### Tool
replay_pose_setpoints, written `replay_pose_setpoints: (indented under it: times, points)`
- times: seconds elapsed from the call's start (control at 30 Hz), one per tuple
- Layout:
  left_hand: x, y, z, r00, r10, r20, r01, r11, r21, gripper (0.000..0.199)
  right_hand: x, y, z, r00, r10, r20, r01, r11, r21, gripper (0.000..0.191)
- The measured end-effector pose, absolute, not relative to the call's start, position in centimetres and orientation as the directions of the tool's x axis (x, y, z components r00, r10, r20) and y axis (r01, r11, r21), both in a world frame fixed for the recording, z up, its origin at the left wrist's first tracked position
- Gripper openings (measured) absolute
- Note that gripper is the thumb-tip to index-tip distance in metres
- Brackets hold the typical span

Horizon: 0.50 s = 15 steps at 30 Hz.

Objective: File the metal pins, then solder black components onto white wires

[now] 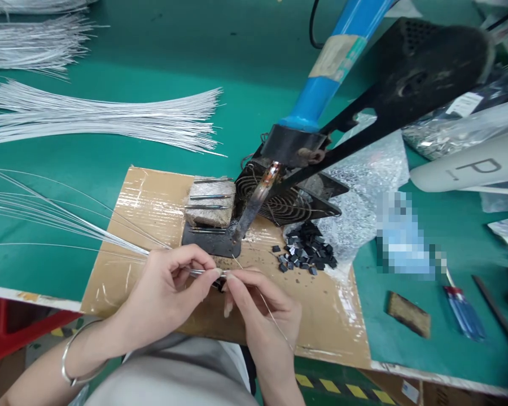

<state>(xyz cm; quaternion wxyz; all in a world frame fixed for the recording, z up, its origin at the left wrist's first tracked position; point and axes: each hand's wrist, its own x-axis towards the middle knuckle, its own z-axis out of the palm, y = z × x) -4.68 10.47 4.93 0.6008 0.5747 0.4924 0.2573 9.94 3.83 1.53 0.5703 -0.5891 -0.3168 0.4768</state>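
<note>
My left hand (165,290) is closed round a bunch of thin white wires (127,243) that trail off to the left. Its thumb and forefinger pinch the wire ends above the cardboard (322,332). Fingertip to fingertip with it, my right hand (266,307) is also pinched shut. A thin silvery wire (275,321) runs through the right hand, its tip sticking up past the fingers. A small dark piece under the fingertips is mostly hidden. Just beyond both hands, a soldering iron (250,214) with a blue handle points down at a dark pad (214,242).
A pale block (210,217) bearing several metal rods stands behind the pad, beside a black fan (279,203). Small black pieces (308,252) lie heaped at the right. White wire bundles (105,118) cover the back left; a blue-handled screwdriver (463,313) lies far right.
</note>
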Motion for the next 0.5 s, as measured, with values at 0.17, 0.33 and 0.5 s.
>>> replay_pose_setpoints:
  times: [0.17, 0.33, 0.5]
  points:
    - [-4.3, 10.6, 5.2, 0.365, 0.890, -0.272, 0.200, 0.210, 0.957, 0.013, 9.9, 3.7, 1.2, 0.343, 0.926, -0.157, -0.175, -0.101, -0.979, 0.009]
    - [-4.3, 10.5, 5.2, 0.370, 0.888, -0.272, 0.201, 0.209, 0.957, 0.015, 10.2, 3.8, 0.5, 0.248, 0.944, -0.218, -0.340, -0.126, -0.932, 0.009]
    - [-4.3, 10.2, 5.2, 0.362, 0.897, -0.254, 0.243, 0.172, 0.955, 0.018, 10.0, 3.8, 0.5, 0.203, 0.930, -0.305, -0.467, -0.182, -0.865, 0.010]
